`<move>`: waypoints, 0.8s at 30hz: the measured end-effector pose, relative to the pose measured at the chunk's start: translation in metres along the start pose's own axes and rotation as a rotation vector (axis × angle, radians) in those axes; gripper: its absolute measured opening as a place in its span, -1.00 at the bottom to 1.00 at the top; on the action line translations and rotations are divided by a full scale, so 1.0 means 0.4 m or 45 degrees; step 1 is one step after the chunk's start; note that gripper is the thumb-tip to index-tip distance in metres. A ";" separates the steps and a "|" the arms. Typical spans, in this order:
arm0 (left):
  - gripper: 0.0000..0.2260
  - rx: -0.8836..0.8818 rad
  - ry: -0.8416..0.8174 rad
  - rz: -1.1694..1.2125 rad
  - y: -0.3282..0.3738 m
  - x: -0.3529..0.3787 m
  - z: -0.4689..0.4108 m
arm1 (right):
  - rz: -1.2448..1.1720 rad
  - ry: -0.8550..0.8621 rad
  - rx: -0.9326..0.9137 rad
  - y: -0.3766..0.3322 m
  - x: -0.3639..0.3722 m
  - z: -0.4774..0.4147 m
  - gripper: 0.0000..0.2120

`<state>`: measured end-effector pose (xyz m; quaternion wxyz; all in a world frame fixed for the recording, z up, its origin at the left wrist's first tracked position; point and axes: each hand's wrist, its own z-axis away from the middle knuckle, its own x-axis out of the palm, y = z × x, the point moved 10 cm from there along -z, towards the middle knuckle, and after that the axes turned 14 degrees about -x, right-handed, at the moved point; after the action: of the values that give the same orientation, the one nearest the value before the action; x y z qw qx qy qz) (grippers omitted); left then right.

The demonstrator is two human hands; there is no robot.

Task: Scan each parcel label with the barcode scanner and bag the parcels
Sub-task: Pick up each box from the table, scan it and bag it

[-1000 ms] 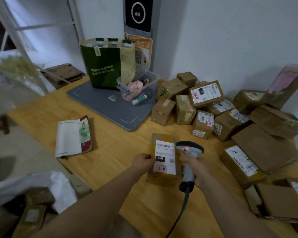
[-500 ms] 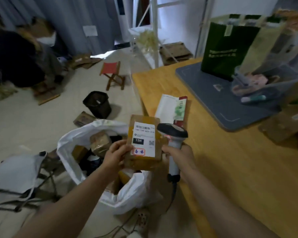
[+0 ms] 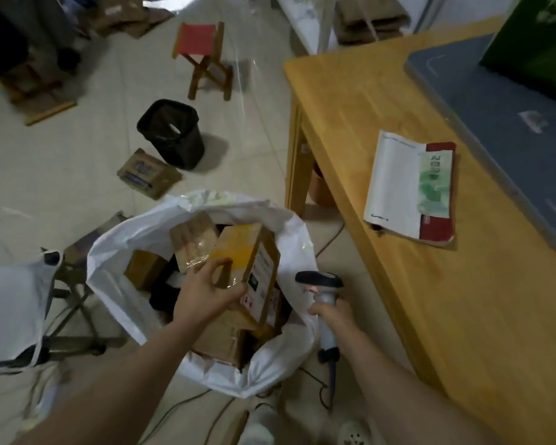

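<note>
Bagging step, head view. The left hand (image 3: 206, 293) is gripping a brown cardboard parcel (image 3: 235, 252) bound in yellow tape, fingers curled over its upper face and thumb against the side. It is holding the parcel tilted on edge over the open mouth of a large white plastic bag (image 3: 132, 232) standing on the floor beside the table. The parcel's white printed label (image 3: 260, 279) is facing right, toward the scanner. Whether its lower corner is already touching the load beneath cannot be told.

The right hand (image 3: 333, 316) is clasping the handle of a grey handheld barcode scanner (image 3: 322, 292) just beside the bag's right rim. The scanner's head is pointing away from the label, and its cable is hanging toward the floor.

Progress: several taped cardboard boxes (image 3: 191, 240) are already lying inside the bag, so much of the bagging appears done. The held parcel is not yet released. That its scan is complete is a judgement from the idle scanner, not something shown.

Remaining: letting this parcel go into the bag, then repeating for any others. The visible part of the pale wooden table (image 3: 463, 316) is carrying only a white-and-red paper booklet (image 3: 408, 187) and a grey mat (image 3: 511, 123). How many parcels are left cannot be told.
</note>
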<state>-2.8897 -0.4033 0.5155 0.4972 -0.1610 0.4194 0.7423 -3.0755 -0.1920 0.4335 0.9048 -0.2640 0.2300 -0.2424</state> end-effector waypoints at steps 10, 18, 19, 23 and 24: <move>-0.21 -0.030 -0.185 0.035 -0.054 0.053 -0.092 | -0.052 0.024 0.136 0.079 0.089 -0.144 -0.60; -0.35 -0.039 -0.177 -0.075 -0.047 0.025 -0.092 | -0.046 0.232 -0.039 -0.028 0.035 -0.117 -0.53; -0.34 -0.023 -0.180 -0.122 -0.042 0.024 -0.087 | -0.046 0.251 -0.083 -0.053 0.025 -0.111 -0.56; -0.30 0.005 -0.195 -0.398 -0.001 0.013 -0.045 | -0.086 0.341 -0.219 -0.145 -0.016 -0.046 -0.64; -0.30 0.030 -0.197 -0.533 0.011 0.017 -0.033 | -0.102 0.361 -0.242 -0.158 -0.023 -0.030 -0.67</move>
<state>-2.8989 -0.4103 0.5053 0.6730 -0.1813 0.3459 0.6281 -3.1093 -0.2381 0.4641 0.8238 -0.3207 0.3664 -0.2904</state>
